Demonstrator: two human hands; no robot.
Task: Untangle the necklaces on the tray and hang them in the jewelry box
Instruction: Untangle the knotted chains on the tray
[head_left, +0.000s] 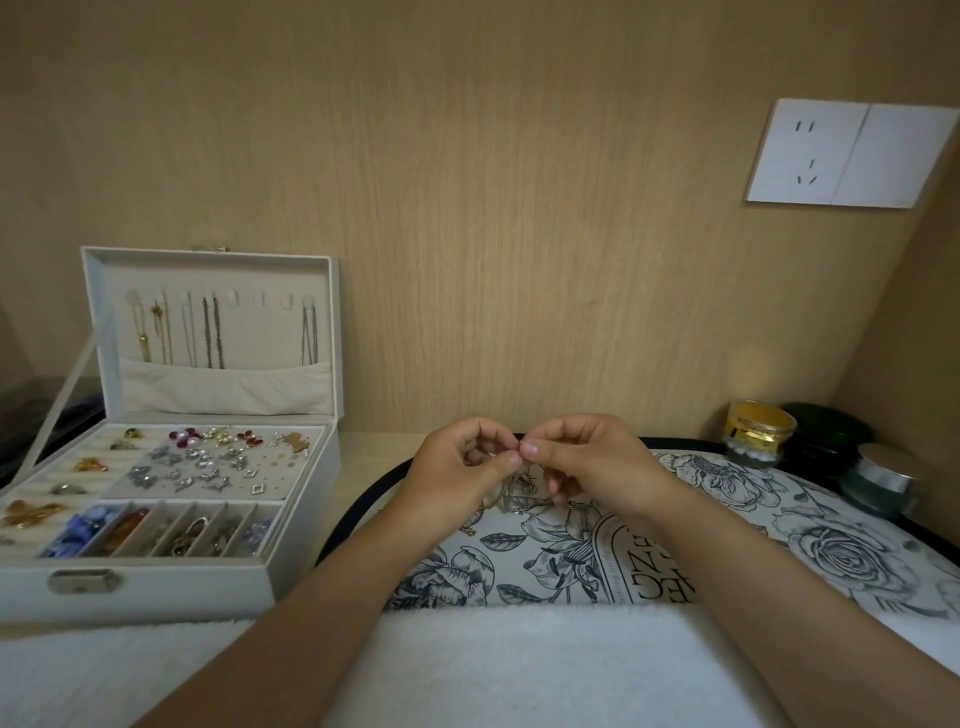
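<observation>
Several necklaces (213, 332) in jewelry box (156, 587)

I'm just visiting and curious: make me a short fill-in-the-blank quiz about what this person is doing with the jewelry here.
1. The left hand and right hand pinch a thin ___ between them above the tray.
2. The jewelry box sits with its lid ___.
3. The gold-lidded jar stands beyond the tray's ___ side.

Missing words: necklace; open; right.
</observation>
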